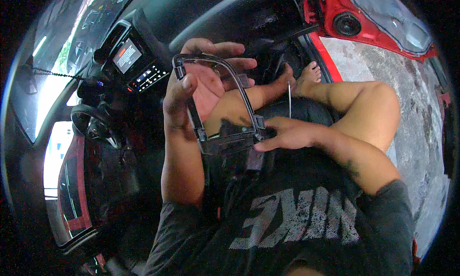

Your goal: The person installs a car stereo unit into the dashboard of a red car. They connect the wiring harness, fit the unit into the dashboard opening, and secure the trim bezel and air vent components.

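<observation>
Presently, a black plastic frame (246,81) is held tilted above the seated person's lap, between both hands. The left hand (206,86) is clamped on its left side, thumb to the front, fingers reaching behind, palm visible through the opening. The right hand (294,133) grips the lower right corner, thumb below; its other fingertips are partly hidden. A lit screen (126,55) and steering wheel (98,128) stand left; a red door (388,45) is swung out, upper right.
</observation>
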`<state>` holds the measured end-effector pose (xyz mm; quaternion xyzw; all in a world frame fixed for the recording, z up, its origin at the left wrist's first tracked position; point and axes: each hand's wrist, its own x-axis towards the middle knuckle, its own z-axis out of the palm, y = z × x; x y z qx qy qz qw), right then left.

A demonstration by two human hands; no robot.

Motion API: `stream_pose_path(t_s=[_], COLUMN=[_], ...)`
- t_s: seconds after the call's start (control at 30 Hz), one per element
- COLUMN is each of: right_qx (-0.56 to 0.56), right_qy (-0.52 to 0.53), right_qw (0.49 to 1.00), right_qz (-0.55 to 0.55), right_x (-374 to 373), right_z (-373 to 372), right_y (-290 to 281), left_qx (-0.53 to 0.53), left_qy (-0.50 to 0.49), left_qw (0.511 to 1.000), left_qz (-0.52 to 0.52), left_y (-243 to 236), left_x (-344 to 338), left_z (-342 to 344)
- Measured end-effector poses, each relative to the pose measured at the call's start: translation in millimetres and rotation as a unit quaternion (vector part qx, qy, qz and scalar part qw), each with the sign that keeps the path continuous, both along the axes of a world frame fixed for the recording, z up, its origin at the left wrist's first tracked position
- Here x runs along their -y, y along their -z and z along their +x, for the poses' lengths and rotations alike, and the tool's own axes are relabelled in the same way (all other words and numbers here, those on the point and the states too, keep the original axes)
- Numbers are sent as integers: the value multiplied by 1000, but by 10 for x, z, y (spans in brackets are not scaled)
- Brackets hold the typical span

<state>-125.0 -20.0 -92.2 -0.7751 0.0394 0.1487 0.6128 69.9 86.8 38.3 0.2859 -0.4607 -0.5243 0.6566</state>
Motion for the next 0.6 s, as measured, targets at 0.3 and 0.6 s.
stream_pose_path(t_s=[0.3,0.6], right_qx=[121,139], right_qy=[140,452], right_qw=[982,767], right_qz=[24,435], right_x=[-165,467], right_z=[166,-397], right_y=[496,-131], left_qx=[128,44], left_qy=[-399,-415], left_qw=[883,883], left_qz=[211,216], left_y=[210,39], left_x=[318,309], left_z=[-336,-649])
